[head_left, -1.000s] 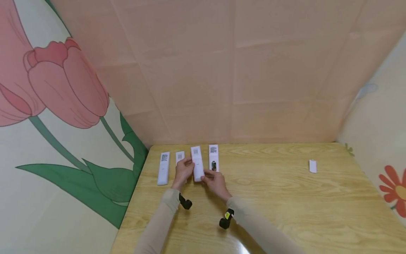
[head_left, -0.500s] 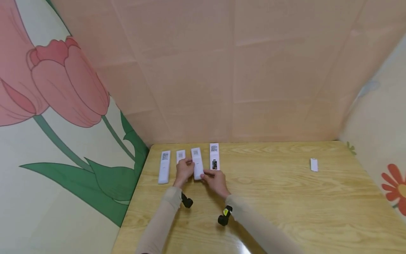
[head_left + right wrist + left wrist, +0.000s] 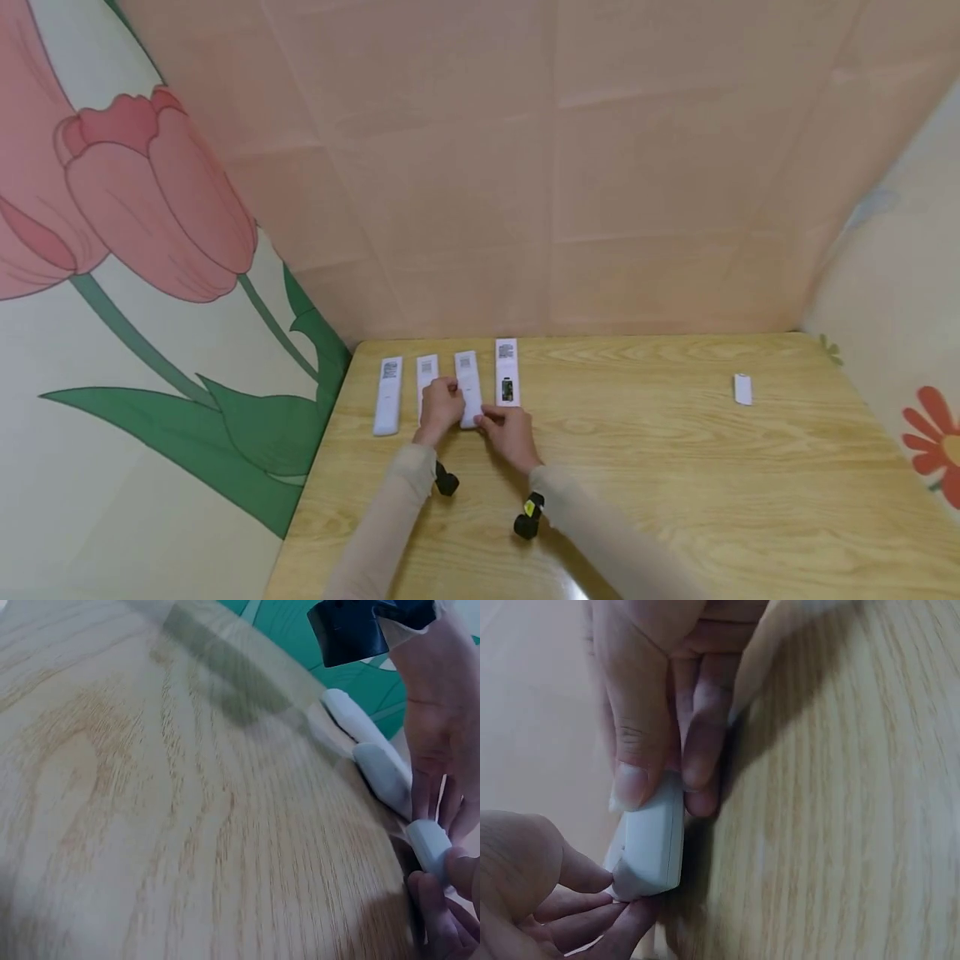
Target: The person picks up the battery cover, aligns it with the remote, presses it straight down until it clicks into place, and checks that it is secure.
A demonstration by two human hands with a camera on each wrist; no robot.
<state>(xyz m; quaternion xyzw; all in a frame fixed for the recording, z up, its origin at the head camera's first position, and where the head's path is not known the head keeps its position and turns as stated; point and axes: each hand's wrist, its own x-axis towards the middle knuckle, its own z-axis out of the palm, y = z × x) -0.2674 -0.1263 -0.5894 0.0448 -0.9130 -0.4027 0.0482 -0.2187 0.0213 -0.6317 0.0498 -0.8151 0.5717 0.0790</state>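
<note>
A white remote control (image 3: 468, 379) lies back side up, close over the wooden table, with a printed label at its far end. My left hand (image 3: 441, 408) grips its left edge. Thumb and fingers of my right hand (image 3: 510, 433) pinch the near right corner. In the left wrist view, the left thumb presses on top of the remote (image 3: 652, 840) while fingers curl along its side. The right wrist view has both hands around its near end (image 3: 429, 846). To the right lies another remote (image 3: 507, 371) with its battery compartment uncovered.
Two more white remotes, the leftmost (image 3: 387, 396) and one (image 3: 427, 371) partly behind my left hand, lie face down in the same row. A small white battery cover (image 3: 742, 389) sits far right on the wooden table (image 3: 675, 483). A peach backdrop (image 3: 450, 183) rises behind.
The held remote has come down slightly and straightened, now nearly in line with the others. My left hand has shifted a little to the right along with it.
</note>
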